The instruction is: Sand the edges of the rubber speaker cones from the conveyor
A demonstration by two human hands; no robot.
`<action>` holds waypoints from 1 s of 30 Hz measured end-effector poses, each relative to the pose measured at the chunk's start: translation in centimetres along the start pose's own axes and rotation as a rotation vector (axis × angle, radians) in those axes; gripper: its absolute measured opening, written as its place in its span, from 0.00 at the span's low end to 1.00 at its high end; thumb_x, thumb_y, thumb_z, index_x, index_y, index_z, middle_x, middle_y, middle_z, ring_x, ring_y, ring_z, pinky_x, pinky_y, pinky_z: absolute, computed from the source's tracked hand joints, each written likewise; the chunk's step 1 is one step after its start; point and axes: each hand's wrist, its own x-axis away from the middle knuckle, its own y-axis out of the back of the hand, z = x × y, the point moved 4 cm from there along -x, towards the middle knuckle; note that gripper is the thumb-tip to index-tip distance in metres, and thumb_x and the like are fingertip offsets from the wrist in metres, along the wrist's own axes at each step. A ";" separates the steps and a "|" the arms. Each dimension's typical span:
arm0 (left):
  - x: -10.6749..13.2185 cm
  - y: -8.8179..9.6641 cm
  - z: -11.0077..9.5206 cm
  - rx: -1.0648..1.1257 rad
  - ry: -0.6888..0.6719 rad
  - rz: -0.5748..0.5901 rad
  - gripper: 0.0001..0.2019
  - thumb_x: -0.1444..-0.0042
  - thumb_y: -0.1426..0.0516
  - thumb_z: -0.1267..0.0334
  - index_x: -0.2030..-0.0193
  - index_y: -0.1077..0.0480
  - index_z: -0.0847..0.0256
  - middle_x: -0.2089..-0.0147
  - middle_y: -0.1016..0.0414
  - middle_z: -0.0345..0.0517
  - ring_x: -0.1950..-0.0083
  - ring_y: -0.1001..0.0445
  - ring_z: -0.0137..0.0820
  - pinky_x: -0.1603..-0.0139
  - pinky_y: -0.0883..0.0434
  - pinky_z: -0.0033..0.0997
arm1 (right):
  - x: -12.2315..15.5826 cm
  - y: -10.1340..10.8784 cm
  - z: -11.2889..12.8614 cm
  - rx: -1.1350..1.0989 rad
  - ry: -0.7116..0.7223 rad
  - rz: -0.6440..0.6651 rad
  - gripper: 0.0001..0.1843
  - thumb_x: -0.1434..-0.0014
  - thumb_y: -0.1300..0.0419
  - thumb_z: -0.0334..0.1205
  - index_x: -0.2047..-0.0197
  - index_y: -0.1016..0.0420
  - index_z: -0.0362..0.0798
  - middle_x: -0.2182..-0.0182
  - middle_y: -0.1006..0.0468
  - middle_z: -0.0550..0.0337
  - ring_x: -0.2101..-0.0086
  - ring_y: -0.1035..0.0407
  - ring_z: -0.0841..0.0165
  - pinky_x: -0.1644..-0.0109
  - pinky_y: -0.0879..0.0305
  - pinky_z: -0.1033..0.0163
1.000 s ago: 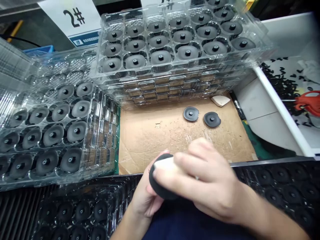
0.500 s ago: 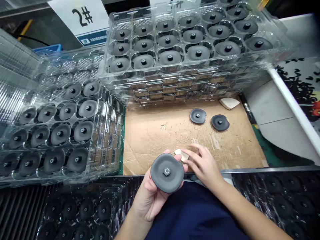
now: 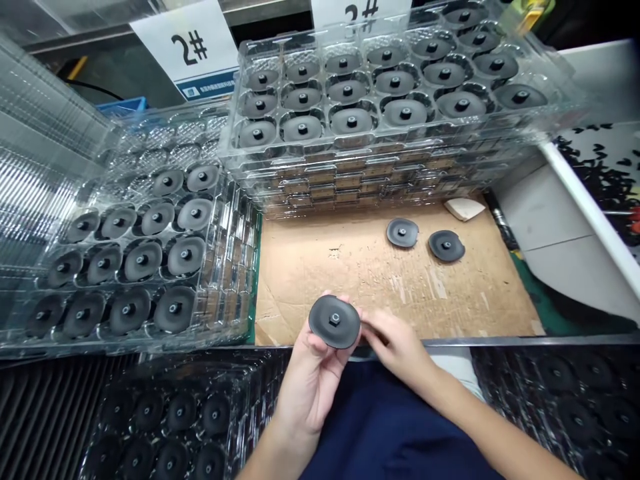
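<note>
The left hand (image 3: 313, 383) grips the black disc (image 3: 334, 323) from below, before the cardboard (image 3: 305, 267). The right hand (image 3: 400, 343), fingers bent, is at its right edge; whether it holds something, I cannot tell.

We see a smooth, matt, dark disc (image 3: 327, 328) in our left fingers (image 3: 316, 344), rubber or plastic by its look, with a faintly shiny stub (image 3: 335, 319). Our stacked trays (image 3: 380, 144) are clear, glossy plastic. The cardboard sheet (image 3: 320, 273) looks dull, scuffed and rough. Our pale wedge (image 3: 465, 209) looks matt, its material unclear to us. The sign (image 3: 210, 67) is white paper; we wear soft-looking navy cloth (image 3: 395, 427).
</note>
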 end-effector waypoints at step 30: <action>1.4 -2.5 0.2 -0.253 0.049 0.153 0.25 0.66 0.30 0.58 0.56 0.25 0.51 0.56 0.21 0.38 0.52 0.25 0.35 0.46 0.30 0.31 | -1.4 6.6 11.4 -0.250 0.373 0.023 0.12 0.40 0.48 0.24 0.55 0.27 0.37 0.66 0.22 0.54 0.65 0.30 0.71 0.58 0.33 0.68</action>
